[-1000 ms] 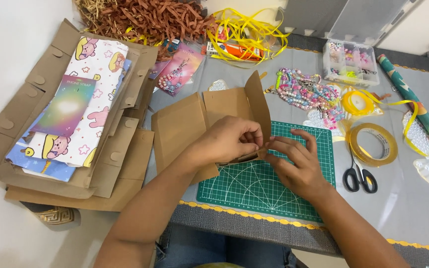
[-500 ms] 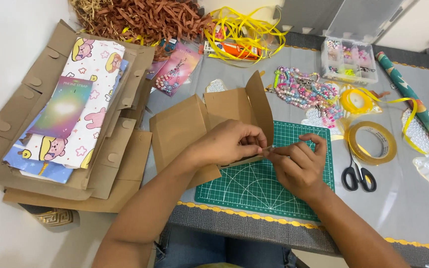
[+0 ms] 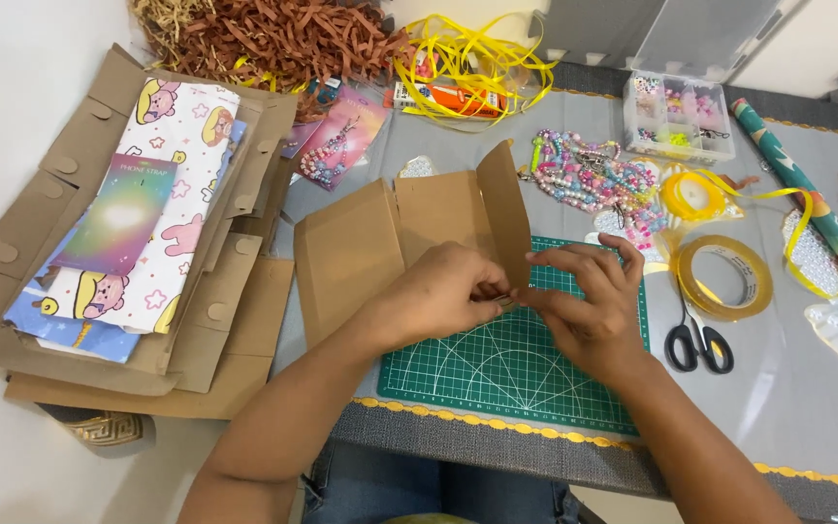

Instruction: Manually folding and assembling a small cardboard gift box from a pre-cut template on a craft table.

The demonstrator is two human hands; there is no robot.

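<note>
Because both hands meet at the centre of the green cutting mat (image 3: pixel 497 359), the left hand (image 3: pixel 438 296) and right hand (image 3: pixel 589 311) pinch shut on the lower edge of a half-folded brown cardboard box (image 3: pixel 409 233), steadying its upright flap. Black scissors (image 3: pixel 698 342) and a tape roll (image 3: pixel 725 277) lie at three o'clock, within reach, with flat box blanks (image 3: pixel 99 320) stacked at nine o'clock.

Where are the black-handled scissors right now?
The black-handled scissors lie on the grey table, just right of the green cutting mat, below the roll of clear tape.
</note>
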